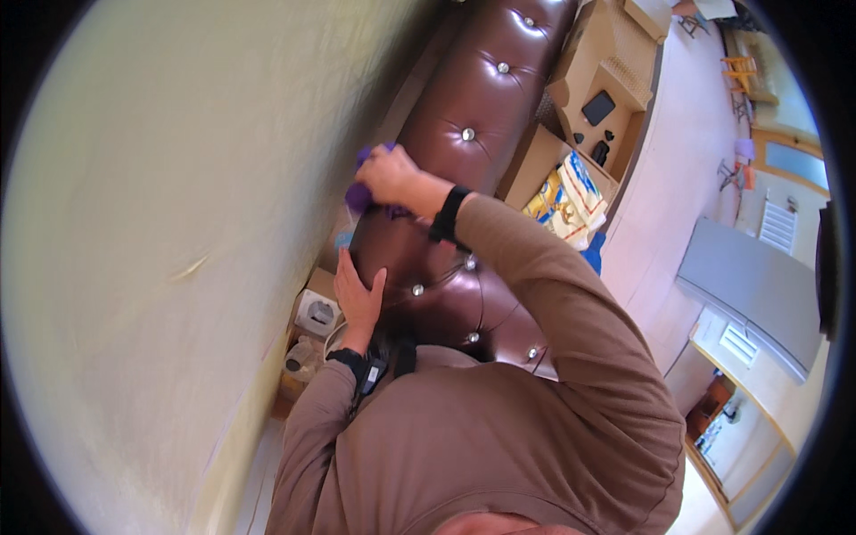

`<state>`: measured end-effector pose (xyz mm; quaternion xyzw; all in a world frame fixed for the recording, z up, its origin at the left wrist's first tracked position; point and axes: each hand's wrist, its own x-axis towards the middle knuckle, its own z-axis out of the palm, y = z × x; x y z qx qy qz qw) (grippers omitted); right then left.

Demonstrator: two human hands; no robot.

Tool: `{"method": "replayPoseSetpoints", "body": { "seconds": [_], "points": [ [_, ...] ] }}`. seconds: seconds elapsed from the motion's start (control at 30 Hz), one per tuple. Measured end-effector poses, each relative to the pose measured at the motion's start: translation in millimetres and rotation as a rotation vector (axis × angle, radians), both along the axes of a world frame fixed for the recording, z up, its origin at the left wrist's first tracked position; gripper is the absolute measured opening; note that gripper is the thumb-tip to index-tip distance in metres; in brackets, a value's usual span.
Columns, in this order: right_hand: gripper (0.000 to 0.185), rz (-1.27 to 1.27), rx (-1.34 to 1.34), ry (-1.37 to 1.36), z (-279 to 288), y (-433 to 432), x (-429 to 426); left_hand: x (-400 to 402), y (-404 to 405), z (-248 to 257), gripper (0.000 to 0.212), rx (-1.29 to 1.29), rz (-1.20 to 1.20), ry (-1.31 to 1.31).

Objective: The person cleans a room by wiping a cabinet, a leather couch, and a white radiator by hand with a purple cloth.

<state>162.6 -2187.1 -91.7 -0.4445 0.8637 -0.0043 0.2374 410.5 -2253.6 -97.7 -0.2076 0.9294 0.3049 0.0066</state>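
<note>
My right hand grips a bunched purple cloth against the wall-side edge of a brown tufted leather sofa back. Crystal-like buttons stud the glossy leather. Lower down, my left hand rests on the same edge with fingers spread and thumb apart, holding nothing. Both wrists wear black bands. Part of the cloth is hidden under my right hand.
A pale wall rises close on the left. Beside it sit a white socket unit and a clear plastic bottle. Right of the sofa back, an open cardboard box holds dark items, near a printed bag. Farther right stands a grey cabinet-like object.
</note>
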Motion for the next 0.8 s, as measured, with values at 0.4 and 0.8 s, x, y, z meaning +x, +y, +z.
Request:
{"method": "replayPoseSetpoints", "body": {
  "seconds": [0.4,0.8],
  "points": [
    [0.03,-0.583,-0.162,0.539,-2,95,-233,-2,-4,-2,0.075,0.012,-0.022,-0.012],
    [0.062,-0.46,-0.511,0.214,47,118,26,-73,-16,28,0.08,0.058,-0.16,0.004]
  ]
}}
